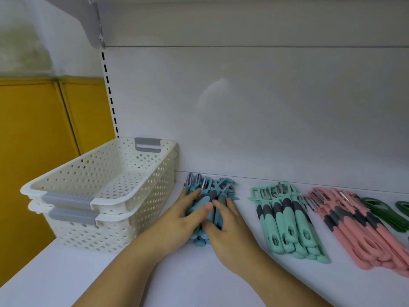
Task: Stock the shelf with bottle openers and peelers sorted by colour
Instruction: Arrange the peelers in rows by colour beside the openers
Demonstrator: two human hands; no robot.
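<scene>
The white shelf [188,284] carries all stock. At its left end stand two stacked white perforated plastic baskets [150,196] with grey handles. To the right lie the pink grey-gripped peelers [358,231], then the mint-green peelers [290,222], with dark green bottle openers [382,214] at the far right edge. The blue grey-gripped peelers [210,185] lie between baskets and mint row, long axis running from me towards the back panel, blades away. My left hand [186,216] clasps the bundle's left flank, my right hand [225,227] its right; both are equally near.
</scene>
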